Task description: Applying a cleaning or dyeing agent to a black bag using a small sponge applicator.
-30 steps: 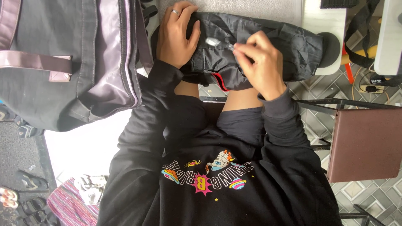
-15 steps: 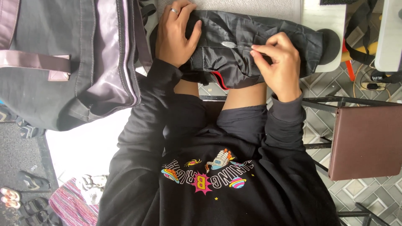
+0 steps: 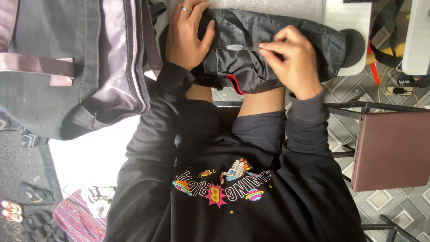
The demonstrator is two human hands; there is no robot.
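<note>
Left hand (image 3: 188, 33) laid flat, palm down, fingers together and pointing away from the body, thumb spread out to the side; silver ring on one finger. Left forearm in a black sleeve, elbow bent and drawn in close to the torso. Right hand (image 3: 291, 60) curled, knuckles up, thumb and fingertips (image 3: 265, 48) pinched together toward the left hand. Right wrist bent, black sleeve cuff bunched just behind it, forearm rising from the lap. Hands apart, not touching.

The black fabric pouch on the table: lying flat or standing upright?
Flat: the black fabric pouch lies lengthwise on the table, left hand pressing it down.
</note>
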